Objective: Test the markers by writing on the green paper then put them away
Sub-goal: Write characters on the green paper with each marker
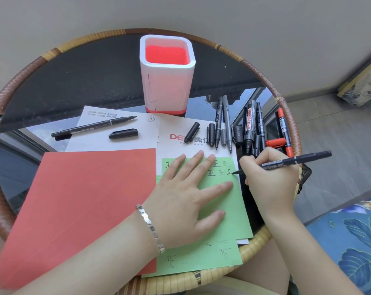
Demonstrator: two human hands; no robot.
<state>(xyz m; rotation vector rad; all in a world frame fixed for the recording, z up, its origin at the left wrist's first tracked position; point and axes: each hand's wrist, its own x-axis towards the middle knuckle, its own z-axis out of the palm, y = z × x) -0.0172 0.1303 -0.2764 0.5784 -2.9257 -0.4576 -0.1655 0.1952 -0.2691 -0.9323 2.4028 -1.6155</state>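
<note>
Red paper (84, 199) is spread across the lower left of the surface (73, 81). At centre, the green paper (233, 211) is pressed flat by the left hand (186, 194), fingers straight. At right, a black marker (295, 160) is gripped by the right hand (272, 175), its tip set at the green paper's right edge, below loose markers (250, 126).

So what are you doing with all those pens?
Someone is checking which ones write. The right hand grips a black marker with its tip at the right edge of the green paper, beside rows of written marks. The left hand presses flat on that paper. More markers and loose caps lie on the table, and none shows in the white and red holder.
</note>
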